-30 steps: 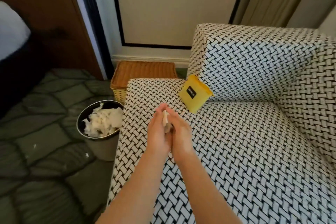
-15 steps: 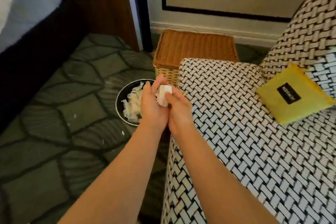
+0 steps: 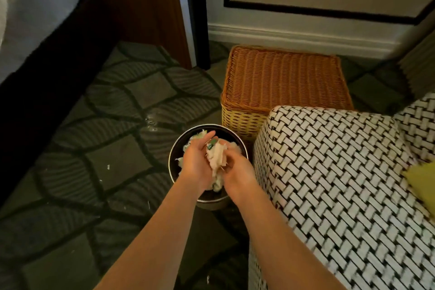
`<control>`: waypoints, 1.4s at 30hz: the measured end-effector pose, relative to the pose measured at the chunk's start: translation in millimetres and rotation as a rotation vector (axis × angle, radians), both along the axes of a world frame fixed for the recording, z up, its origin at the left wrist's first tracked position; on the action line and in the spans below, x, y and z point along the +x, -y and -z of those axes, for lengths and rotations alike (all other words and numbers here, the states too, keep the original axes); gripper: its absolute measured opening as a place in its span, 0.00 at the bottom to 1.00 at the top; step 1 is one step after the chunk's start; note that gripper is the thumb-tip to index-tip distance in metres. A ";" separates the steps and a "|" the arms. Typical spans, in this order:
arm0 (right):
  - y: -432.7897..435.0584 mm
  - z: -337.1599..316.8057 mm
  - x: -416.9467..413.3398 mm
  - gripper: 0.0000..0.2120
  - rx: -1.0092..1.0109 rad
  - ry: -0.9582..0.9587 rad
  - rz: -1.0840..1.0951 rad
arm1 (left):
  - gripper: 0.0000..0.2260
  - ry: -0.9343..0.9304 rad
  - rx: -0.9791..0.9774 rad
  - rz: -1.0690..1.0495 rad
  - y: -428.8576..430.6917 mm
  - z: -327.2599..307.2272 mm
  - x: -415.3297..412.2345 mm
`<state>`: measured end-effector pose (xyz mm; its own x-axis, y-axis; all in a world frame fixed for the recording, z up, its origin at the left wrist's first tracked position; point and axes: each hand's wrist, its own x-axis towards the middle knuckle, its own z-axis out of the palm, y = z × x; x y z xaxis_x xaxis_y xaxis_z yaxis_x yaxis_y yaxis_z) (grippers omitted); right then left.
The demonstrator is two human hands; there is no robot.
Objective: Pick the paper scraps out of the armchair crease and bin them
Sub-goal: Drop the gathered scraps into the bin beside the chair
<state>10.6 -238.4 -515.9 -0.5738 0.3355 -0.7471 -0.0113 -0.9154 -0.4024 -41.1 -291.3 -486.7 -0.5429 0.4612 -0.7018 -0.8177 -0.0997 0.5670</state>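
Observation:
Both hands hover directly over the round dark bin (image 3: pixel 175 148) on the floor beside the armchair. My left hand (image 3: pixel 196 161) and my right hand (image 3: pixel 237 169) are cupped together around a wad of pale paper scraps (image 3: pixel 217 158), which sticks out between the palms. More pale scraps (image 3: pixel 195 136) lie inside the bin, mostly hidden under my hands. The black-and-white woven armchair (image 3: pixel 341 183) fills the right side; its crease is out of view.
A wicker basket (image 3: pixel 282 85) with a lid stands just behind the bin, against the armchair's arm. A yellow item (image 3: pixel 421 179) lies on the seat at the right edge. Small white flecks (image 3: pixel 151 122) dot the dark patterned carpet. A bed edge is at far left.
Both hands have carried the paper wad left off the armchair arm and down over the bin. The view has swung left and down, so the seat is mostly out of frame.

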 end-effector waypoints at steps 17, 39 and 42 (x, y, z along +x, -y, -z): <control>-34.4 74.8 -24.1 0.25 -0.148 -0.022 0.074 | 0.19 -0.200 -0.288 0.223 -16.5 71.4 -40.8; -51.1 -52.9 62.8 0.15 0.502 0.016 -0.485 | 0.08 -0.357 -0.398 0.254 -42.6 -25.2 45.6; -70.3 -80.4 96.6 0.15 0.705 0.106 -0.441 | 0.10 -0.427 -0.321 0.314 -68.1 -51.5 67.1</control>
<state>107.2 -168.0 -435.5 -0.7008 0.5052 -0.5037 0.3590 -0.3603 -0.8610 26.1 -223.2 -435.2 -0.6791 0.4461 -0.5830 -0.4750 0.3386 0.8123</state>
